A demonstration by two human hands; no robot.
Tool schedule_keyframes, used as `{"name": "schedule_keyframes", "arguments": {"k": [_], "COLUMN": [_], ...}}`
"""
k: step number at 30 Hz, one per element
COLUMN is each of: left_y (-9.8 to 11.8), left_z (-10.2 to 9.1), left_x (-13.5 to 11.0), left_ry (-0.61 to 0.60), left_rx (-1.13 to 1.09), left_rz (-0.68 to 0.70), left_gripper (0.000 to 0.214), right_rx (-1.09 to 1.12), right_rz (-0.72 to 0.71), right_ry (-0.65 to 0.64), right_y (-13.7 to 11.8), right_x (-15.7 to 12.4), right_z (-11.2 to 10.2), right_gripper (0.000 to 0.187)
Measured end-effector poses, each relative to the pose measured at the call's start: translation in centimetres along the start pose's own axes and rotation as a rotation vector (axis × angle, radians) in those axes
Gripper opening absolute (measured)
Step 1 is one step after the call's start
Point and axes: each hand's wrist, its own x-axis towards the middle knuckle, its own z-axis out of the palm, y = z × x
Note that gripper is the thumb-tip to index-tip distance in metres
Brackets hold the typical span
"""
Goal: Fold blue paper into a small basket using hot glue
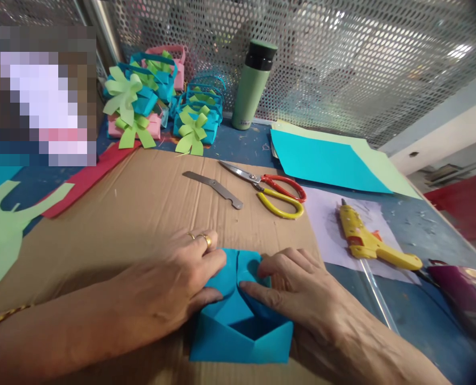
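Folded paper: your blue folded paper [238, 329] lies on the cardboard sheet [121, 214], right in front of you and between your two hands. Its lower part forms a pocket with a V-shaped opening.
Left hand: your left hand [169, 283] lies flat and spread out, gripping nothing. It presses the paper's upper left part, with the thumb resting on the blue surface and the fingertips at the top edge. There is a gold ring [207, 239] on one finger.
Right hand: your right hand [297, 289] is also flat and unclenched. Its fingers press down on the paper's upper right flap and point toward your left hand.
Gap between hands: the fingertips of the two hands come near each other over the paper's middle fold. I cannot tell whether they touch.
Beyond the paper: a metal blade [213, 188] and the scissors [273, 192] lie farther up the cardboard, well apart from your hands.
Right side: a yellow glue gun [369, 243] rests on a white sheet [326, 214], with a large cyan sheet [326, 160] behind it.
Back: paper baskets with green bows [161, 101] are clustered beside a green bottle [254, 85], which stands upright against the mesh wall [342, 53].
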Motion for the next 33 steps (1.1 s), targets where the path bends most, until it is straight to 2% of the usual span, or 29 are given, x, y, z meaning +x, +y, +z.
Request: {"name": "schedule_keyframes", "arguments": {"k": [5,10,14,20,26,33], "left_y": [-0.36,-0.32,-0.31,-0.3,-0.7,-0.54], "left_z": [0.42,0.38,0.5,0.52,0.71,0.54], "left_x": [-0.05,-0.09,-0.19,-0.01,0.05,0.2], "left_ry": [0.024,-0.002,0.051,0.167,0.178,0.17], "left_rx": [-0.003,-0.013,0.036,0.124,0.15,0.139], "left_rz": [0.032,0.009,0.055,0.111,0.158,0.17], "left_gripper": [0.008,0.006,0.031,0.055,0.043,0.039], "right_rx": [-0.012,-0.001,0.001,0.008,-0.002,-0.03], "right_rz": [0.019,0.017,0.022,0.021,0.019,0.001], "right_ry": [-0.02,-0.017,-0.031,-0.031,-0.019,-0.003], "right_y": [0.07,-0.13,-0.21,-0.15,0.07,-0.14], "right_x": [-0.08,0.27,0.3,0.23,0.3,0.09], "right_z": [0.19,0.06,-0.19,-0.15,0.07,-0.21], "right_gripper": [0.016,0.017,0.018,0.016,0.017,0.02]}}
